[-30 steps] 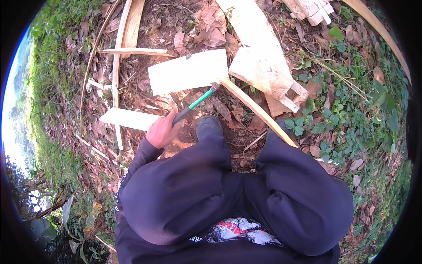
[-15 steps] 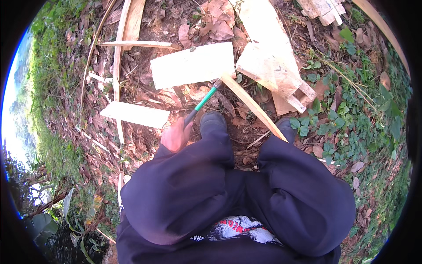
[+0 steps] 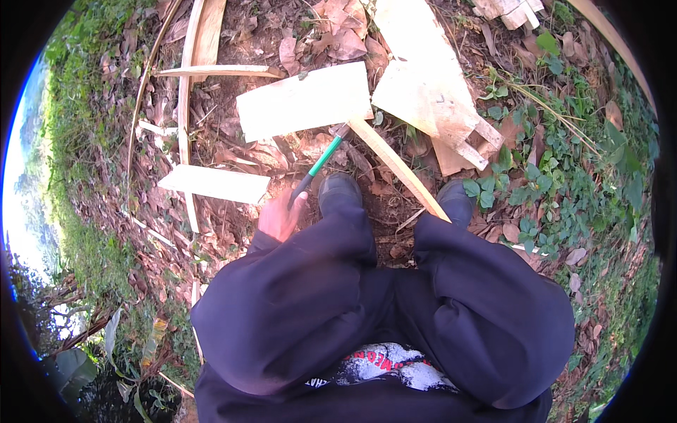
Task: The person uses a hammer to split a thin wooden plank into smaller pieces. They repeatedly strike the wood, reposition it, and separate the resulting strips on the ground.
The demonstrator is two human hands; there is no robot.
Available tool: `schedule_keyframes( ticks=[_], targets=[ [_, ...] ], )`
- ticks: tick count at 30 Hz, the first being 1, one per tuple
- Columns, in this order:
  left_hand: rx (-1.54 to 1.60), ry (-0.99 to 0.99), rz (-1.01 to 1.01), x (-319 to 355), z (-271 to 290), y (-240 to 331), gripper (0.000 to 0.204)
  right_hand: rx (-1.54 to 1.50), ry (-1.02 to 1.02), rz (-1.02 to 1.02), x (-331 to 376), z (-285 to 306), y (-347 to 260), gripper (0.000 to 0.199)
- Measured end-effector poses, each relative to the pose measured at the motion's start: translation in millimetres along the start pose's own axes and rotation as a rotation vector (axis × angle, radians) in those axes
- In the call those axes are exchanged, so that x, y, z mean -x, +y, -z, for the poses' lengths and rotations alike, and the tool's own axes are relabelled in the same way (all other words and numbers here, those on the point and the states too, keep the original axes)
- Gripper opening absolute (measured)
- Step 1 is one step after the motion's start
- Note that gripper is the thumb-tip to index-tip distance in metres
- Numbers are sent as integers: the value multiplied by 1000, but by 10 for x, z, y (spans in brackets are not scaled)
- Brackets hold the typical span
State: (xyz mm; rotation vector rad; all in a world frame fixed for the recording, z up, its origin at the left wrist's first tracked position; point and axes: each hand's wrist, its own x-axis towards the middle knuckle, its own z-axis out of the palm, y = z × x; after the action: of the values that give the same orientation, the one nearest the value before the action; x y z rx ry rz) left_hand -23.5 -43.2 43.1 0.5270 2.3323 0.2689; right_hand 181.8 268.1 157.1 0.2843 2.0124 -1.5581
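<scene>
A: At left centre, the left hand point(image 3: 280, 217) is closed round the black grip of a green-handled hammer point(image 3: 319, 163).

B: And the hammer's line?

A: Its long axis slants from the hand up and right, with the head pointing at the lower edge of the pale board point(image 3: 303, 102), upper centre.

B: So, seemingly mid-strike at that edge; the blow needs a true aim.

A: The right hand can't be seen; the narrow slat point(image 3: 398, 170) lies just right.

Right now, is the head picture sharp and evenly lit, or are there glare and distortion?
Head view: fisheye bends the pale wooden boards toward a black rim; the left edge is blown out bright; the left hand and its green-handled tool are slightly soft; the ground is mostly shaded.
</scene>
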Motion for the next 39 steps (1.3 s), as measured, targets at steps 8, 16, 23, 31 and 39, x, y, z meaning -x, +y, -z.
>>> schedule_keyframes(
  ticks=[8, 16, 23, 31, 39],
  targets=[
    [283, -132, -107, 93, 906, 274, 41, -44, 115, -373, 666, 369, 1642, 47],
    [643, -571, 83, -35, 1594, 328, 37, -78, 346, -386, 977, 486, 2055, 51],
    [456, -372, -349, -188, 1490, 622, 39, -19, 444, -256, 930, 682, 1973, 69],
    [17, 265, -564, -71, 1287, 686, 31, 9, 501, -267, 863, 644, 1889, 63],
    [117, 226, -611, -96, 1119, 412, 36, 122, 539, -289, 815, 450, 1923, 61]
  ],
)
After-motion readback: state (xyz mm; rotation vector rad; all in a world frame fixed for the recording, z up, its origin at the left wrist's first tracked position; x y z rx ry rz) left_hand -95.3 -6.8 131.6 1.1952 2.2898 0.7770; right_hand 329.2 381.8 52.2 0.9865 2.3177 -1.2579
